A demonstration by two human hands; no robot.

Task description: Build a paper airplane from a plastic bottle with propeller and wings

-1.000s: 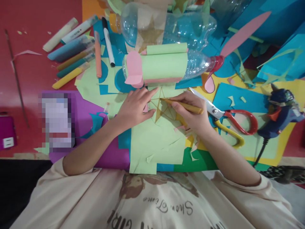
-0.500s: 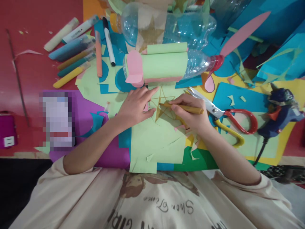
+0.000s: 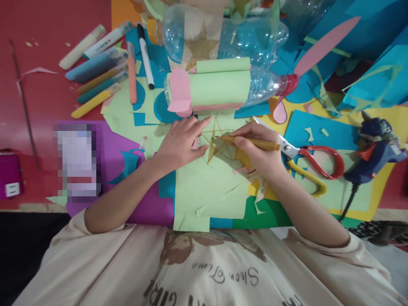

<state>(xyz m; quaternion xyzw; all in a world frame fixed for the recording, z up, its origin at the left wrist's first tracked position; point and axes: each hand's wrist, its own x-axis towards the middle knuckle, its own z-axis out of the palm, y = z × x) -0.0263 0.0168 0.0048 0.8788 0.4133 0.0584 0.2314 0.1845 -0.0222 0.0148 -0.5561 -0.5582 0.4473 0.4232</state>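
My right hand (image 3: pixel 263 151) is closed round a brown-yellow marker (image 3: pixel 255 142), its tip over a star (image 3: pixel 216 140) outlined on light green paper (image 3: pixel 210 191). Part of the star is coloured in at its lower left. My left hand (image 3: pixel 183 142) lies flat on the paper to the left of the star, fingers spread. Just beyond both hands rests a plastic bottle (image 3: pixel 263 87) wrapped in light green paper, with pink paper pieces and a red cap. Scissors (image 3: pixel 290 148) with one red and one yellow handle lie beside my right hand, which partly hides the blades.
Several markers (image 3: pixel 95 80) lie at the upper left, above a blurred phone (image 3: pixel 78 161). A blue glue gun (image 3: pixel 372 148) is at the right. A larger bottle (image 3: pixel 251 38) with a yellow cap lies at the back. Coloured paper and scraps cover much of the red table (image 3: pixel 38 93).
My right hand has shifted slightly right with the marker, whose tip has moved a little up and right on the star. My left hand stays in place.
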